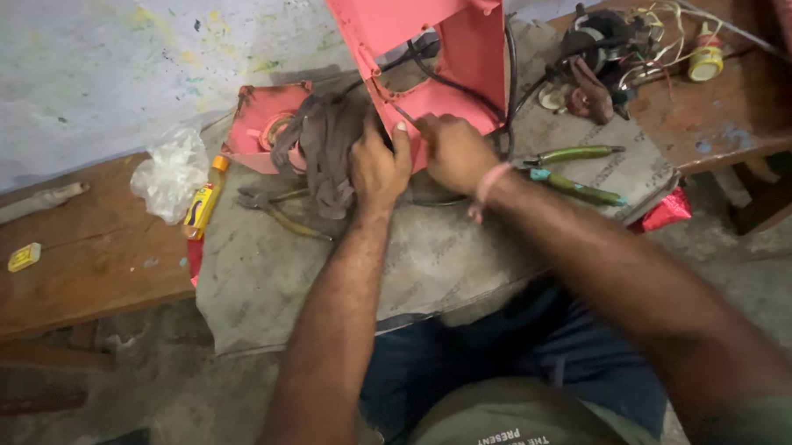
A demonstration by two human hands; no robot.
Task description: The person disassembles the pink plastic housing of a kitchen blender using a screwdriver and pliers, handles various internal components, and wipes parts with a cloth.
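Pinching a thin tool against the red housing on the bench, right hand is closed; left hand clutches grey cloth; a slip could jab fingers

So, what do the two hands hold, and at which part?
The left hand grips the bottom edge of the red metal housing. The right hand holds a thin tool near its handle; its kind cannot be told.
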